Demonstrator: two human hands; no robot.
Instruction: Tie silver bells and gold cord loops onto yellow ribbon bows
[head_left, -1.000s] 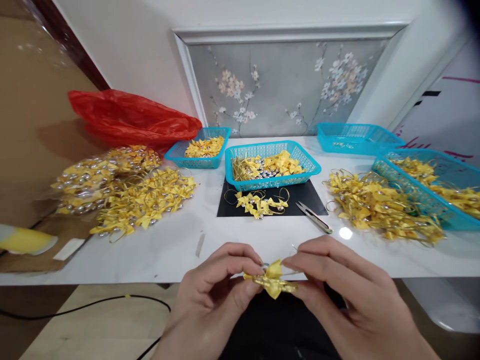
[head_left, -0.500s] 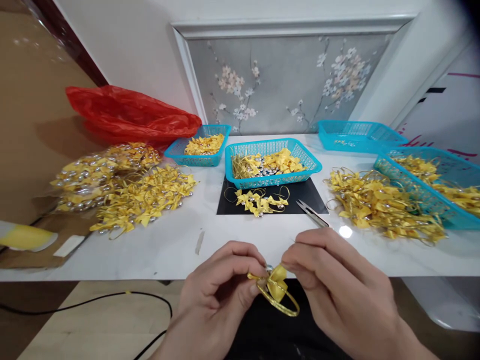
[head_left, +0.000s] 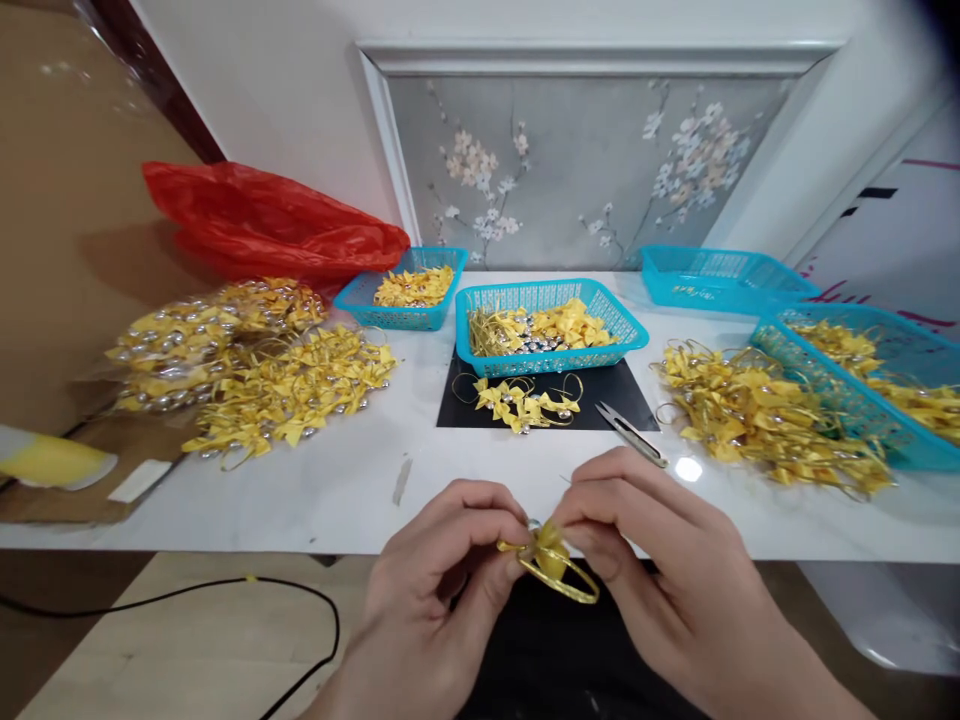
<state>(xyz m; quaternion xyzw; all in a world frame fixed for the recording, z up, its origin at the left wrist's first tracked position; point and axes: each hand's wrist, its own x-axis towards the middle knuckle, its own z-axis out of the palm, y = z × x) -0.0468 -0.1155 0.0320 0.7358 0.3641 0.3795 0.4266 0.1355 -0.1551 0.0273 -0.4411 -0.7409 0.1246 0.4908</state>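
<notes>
Between my hands, at the table's front edge, is a yellow ribbon bow (head_left: 551,555) with a gold cord loop and a silver bead. My left hand (head_left: 450,570) pinches the cord and bead side. On the other side, the closed fingertips of my right hand (head_left: 652,550) grip the bow's ribbon. Beyond them, several finished-looking bows (head_left: 525,405) lie on a black mat (head_left: 457,412). Small scissors (head_left: 632,434) rest at the mat's right corner. Behind stands a blue basket (head_left: 551,290) holding bows, cords and beads.
Piles of yellow bows lie left (head_left: 300,385) and right (head_left: 742,410). More blue baskets stand at the back left (head_left: 401,318), back right (head_left: 720,280) and far right (head_left: 847,385). A red bag (head_left: 277,225) sits back left, and a yellow roll (head_left: 56,458) lies far left.
My right hand has shifted slightly left, closer to my left hand. The bow has turned and looks more bunched between the fingertips. The view has moved a little.
</notes>
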